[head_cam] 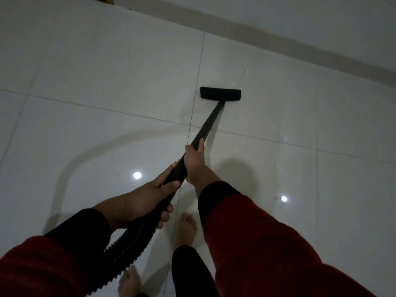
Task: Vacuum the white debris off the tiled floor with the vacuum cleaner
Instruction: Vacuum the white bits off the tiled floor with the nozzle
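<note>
Both hands are on the black vacuum wand (209, 123), which slopes away from the person down to the tiled floor (96, 78). The right hand (195, 161) grips higher up the tube, fingers wrapped right round it, thumb lying along the top. The left hand (147, 198) holds the lower end, just where the tube meets the ribbed hose (128, 243), fingers curled underneath and thumb pressed across the top. The hose drops from that hand and runs off toward the bottom edge of view.

The flat black floor nozzle (220, 94) sits on the tiles, its left end right at a grout line, near the pale skirting (300, 37) that runs along the far wall. White debris (286, 139) shows as faint specks and smears to the right of the wand, well apart from the nozzle; another small bit (247, 71) lies beyond the nozzle, nearer the skirting.

Two bare feet stand on the tiles below the hands, the right foot (188, 229) ahead of the left foot (128, 281). Red sleeves with black cuffs cover both forearms. Two bright spots of light glint on the glossy floor.
</note>
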Demonstrator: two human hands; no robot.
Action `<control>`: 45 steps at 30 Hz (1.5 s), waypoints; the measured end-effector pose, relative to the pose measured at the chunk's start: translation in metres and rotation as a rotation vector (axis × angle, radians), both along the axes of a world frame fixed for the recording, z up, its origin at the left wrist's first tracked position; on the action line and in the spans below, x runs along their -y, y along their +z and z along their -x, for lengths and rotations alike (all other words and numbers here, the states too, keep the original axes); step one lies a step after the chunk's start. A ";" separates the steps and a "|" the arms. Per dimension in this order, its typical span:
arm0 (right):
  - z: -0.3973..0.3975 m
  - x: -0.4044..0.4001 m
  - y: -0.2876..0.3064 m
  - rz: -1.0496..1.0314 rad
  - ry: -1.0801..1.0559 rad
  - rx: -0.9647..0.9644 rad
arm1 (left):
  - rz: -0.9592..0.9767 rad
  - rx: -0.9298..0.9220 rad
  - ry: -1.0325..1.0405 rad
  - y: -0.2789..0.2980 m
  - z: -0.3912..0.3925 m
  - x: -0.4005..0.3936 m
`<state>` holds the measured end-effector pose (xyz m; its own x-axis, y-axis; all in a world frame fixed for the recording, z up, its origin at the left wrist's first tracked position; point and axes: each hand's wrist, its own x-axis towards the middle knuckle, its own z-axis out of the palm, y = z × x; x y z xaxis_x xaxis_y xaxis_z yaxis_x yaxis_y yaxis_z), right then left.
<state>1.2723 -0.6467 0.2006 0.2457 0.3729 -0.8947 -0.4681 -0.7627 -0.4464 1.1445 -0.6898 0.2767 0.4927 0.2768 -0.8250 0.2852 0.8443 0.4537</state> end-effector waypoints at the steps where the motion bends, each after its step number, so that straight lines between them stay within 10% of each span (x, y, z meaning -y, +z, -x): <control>1: -0.006 -0.011 0.000 -0.004 0.010 0.000 | 0.000 -0.001 0.006 0.000 -0.006 -0.010; 28: -0.016 -0.314 -0.018 -0.088 -0.071 0.038 | -0.045 -0.001 -0.089 -0.027 -0.014 -0.327; 45: -0.080 -0.354 -0.023 -0.037 -0.115 0.151 | -0.052 0.051 -0.126 -0.027 -0.077 -0.372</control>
<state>1.3522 -0.2928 0.1780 0.4190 0.3661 -0.8309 -0.4773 -0.6897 -0.5445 1.2212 -0.3181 0.2492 0.5674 0.2522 -0.7839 0.3624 0.7783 0.5127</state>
